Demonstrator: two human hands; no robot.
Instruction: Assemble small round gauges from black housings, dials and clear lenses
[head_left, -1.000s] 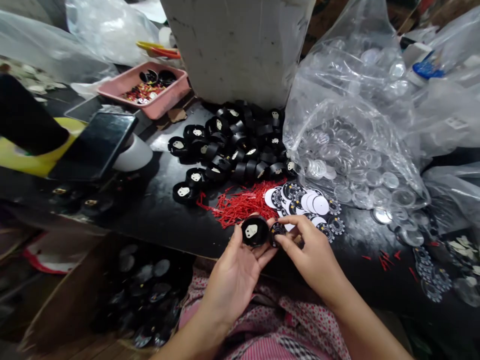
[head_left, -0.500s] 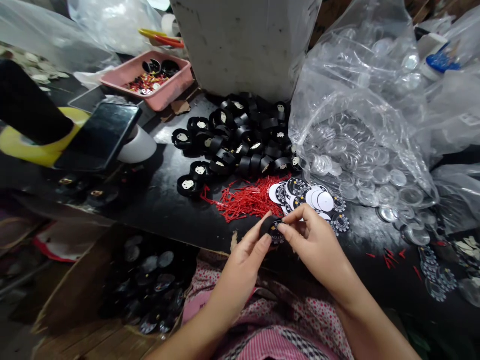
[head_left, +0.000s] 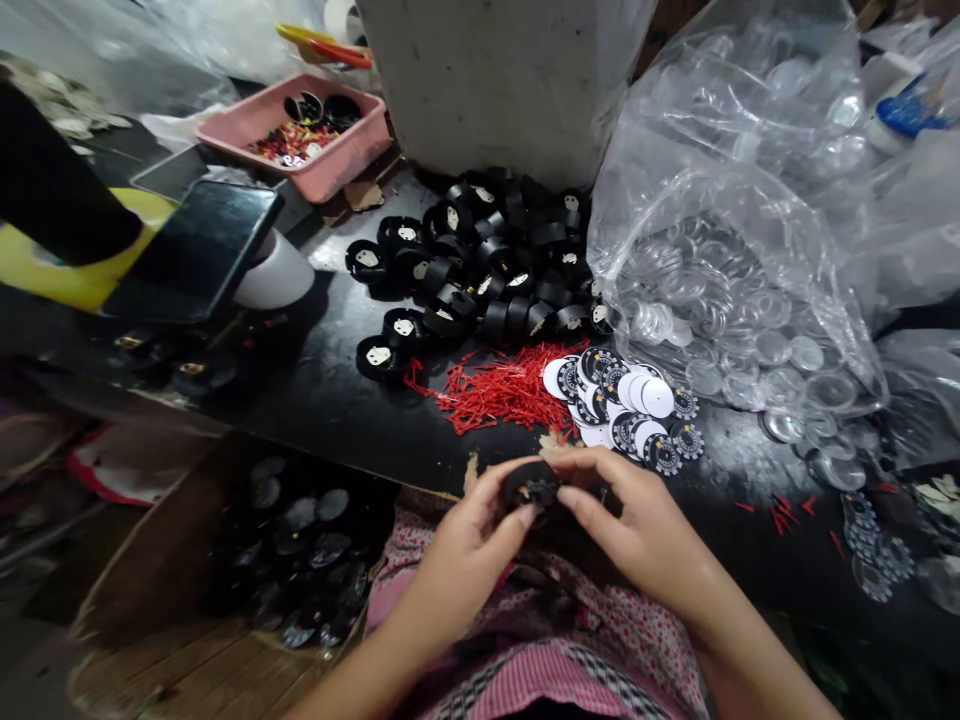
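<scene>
Where two hands (head_left: 466, 537) (head_left: 634, 512) meet, one black case (head_left: 529, 484)

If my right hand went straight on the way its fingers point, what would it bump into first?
Most likely the round black case in your left hand; your right hand seems at its edge, though contact is unclear.

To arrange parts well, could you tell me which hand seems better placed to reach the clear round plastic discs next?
Probably the right hand: it is nearer the clear round plastic discs, while the left hand, farther away, holds the black round part.
</scene>
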